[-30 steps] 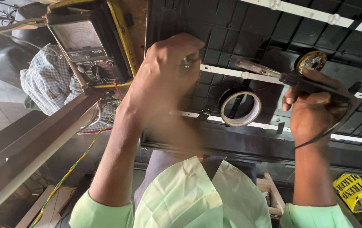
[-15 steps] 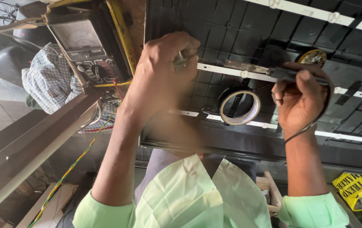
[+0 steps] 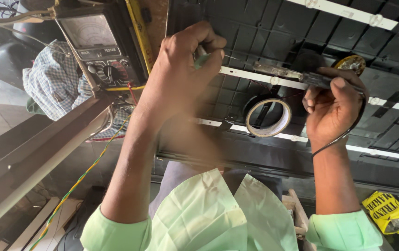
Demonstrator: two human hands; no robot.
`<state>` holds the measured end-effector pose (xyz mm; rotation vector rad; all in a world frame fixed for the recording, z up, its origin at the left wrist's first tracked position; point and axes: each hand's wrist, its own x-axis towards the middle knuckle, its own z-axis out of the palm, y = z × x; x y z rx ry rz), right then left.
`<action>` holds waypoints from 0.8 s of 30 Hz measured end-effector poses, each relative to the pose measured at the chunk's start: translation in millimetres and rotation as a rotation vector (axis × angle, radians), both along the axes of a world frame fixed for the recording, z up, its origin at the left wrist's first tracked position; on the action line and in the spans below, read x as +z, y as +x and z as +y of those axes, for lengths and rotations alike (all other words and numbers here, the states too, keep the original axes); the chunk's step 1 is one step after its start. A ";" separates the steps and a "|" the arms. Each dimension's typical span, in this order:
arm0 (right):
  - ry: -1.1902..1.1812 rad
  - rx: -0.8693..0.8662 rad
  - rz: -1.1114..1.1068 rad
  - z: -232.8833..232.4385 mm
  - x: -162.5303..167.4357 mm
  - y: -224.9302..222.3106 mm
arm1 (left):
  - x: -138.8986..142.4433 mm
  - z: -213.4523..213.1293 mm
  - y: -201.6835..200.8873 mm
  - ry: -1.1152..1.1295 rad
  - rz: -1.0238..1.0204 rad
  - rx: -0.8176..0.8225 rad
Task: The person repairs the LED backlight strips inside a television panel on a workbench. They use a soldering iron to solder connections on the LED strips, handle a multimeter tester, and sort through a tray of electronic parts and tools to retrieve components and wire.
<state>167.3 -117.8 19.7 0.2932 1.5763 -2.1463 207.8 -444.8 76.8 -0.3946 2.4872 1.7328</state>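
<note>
My left hand (image 3: 181, 69) is raised over a black ribbed panel (image 3: 264, 28) and pinches a thin wire of solder (image 3: 229, 57) just above a white light strip (image 3: 250, 75). My right hand (image 3: 332, 109) grips a soldering iron (image 3: 297, 75) by its dark handle, its metal tip pointing left along the strip toward my left fingers. The iron's black cord (image 3: 348, 135) loops around my right wrist. A roll of tape (image 3: 268, 117) lies on the panel between my hands, below the strip.
An analog multimeter (image 3: 99, 51) with yellow edging stands at upper left, with coloured wires (image 3: 83, 176) trailing from it. A small round yellow tin (image 3: 350, 62) sits behind my right hand. A checked cloth (image 3: 50, 83) lies at left, a yellow bag (image 3: 390, 214) at lower right.
My right hand has moved left with the soldering iron, bringing its tip closer to my left hand. My left hand has stayed over the strip, its fingers now pinched on the solder.
</note>
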 end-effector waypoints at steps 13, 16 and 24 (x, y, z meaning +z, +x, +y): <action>-0.053 -0.027 0.002 -3.1 -1.1 -2.4 | -5.3 7.8 2.1 0.122 -0.100 0.151; -0.055 -0.030 0.000 -2.9 -2.6 -2.7 | -7.6 7.2 2.5 0.115 -0.079 0.143; -0.028 -0.022 -0.006 -3.1 -1.6 -2.4 | -8.8 6.1 3.9 0.114 -0.076 0.127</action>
